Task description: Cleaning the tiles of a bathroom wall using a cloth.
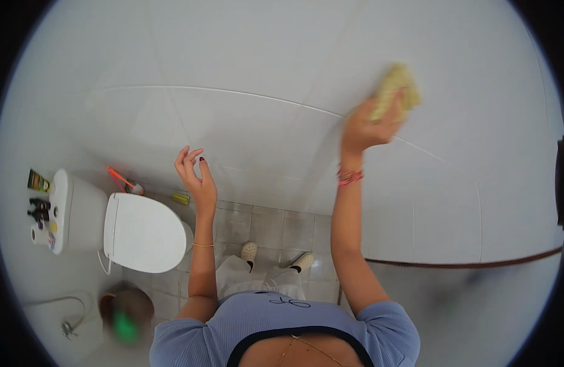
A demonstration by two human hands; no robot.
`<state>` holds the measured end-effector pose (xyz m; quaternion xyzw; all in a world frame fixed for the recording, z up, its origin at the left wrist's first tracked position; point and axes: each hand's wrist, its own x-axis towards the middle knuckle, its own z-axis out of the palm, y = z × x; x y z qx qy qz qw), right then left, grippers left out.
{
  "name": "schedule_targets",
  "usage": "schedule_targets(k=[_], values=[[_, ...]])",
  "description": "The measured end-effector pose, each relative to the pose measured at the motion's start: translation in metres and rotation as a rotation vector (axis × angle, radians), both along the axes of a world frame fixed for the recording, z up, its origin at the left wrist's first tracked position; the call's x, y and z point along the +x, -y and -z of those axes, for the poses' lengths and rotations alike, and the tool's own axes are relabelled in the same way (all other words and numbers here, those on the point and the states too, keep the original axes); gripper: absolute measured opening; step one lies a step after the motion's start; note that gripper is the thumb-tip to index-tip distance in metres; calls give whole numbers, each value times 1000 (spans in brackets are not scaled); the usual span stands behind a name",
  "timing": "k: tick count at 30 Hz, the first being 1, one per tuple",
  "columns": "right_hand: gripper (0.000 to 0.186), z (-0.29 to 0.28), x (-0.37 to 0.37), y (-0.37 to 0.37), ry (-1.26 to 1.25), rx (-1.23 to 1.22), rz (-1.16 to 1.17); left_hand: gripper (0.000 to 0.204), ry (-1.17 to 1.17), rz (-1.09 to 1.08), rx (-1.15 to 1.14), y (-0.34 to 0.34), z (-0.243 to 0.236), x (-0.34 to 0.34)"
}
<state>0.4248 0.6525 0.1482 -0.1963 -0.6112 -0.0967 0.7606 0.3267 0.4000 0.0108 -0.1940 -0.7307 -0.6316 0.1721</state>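
My right hand (pixel 368 127) is raised against the white tiled wall (pixel 263 55), with its fingers closed over a folded yellow cloth (pixel 394 88). The cloth appears to lie on the tiles and is slightly blurred. Lower and to the left, my left hand (pixel 196 174) hangs in the air in front of the wall. Its fingers are loosely curved and apart, with nothing in them.
A white toilet (pixel 146 232) with its lid down stands at left, with bottles and a tube (pixel 38 181) on its tank. Behind it are an orange-handled brush (pixel 121 180) and a yellow-green bottle (pixel 181 198). A brown bucket (pixel 120 300) and a hand shower (pixel 68 329) are lower left.
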Motion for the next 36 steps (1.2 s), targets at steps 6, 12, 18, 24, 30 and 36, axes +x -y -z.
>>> schedule_targets(k=[6, 12, 18, 24, 30, 36], values=[[45, 170, -19, 51, 1015, 338, -305, 17, 88, -83, 46, 8, 26, 7], [32, 43, -30, 29, 483, 350, -148, 15, 67, -57, -21, 38, 69, 23], [54, -129, -117, 82, -49, 236, -140, 16, 173, -87, -8, 41, 59, 25], [25, 46, -189, 168, 663, 611, -343, 17, 191, -175, 54, 49, 56, 21], [23, 23, -165, 150, 823, 465, -580, 17, 167, -150, 77, 11, 25, 6], [50, -104, -40, 21, 432, 302, -42, 23, -101, -272, -62, -29, -3, -14]])
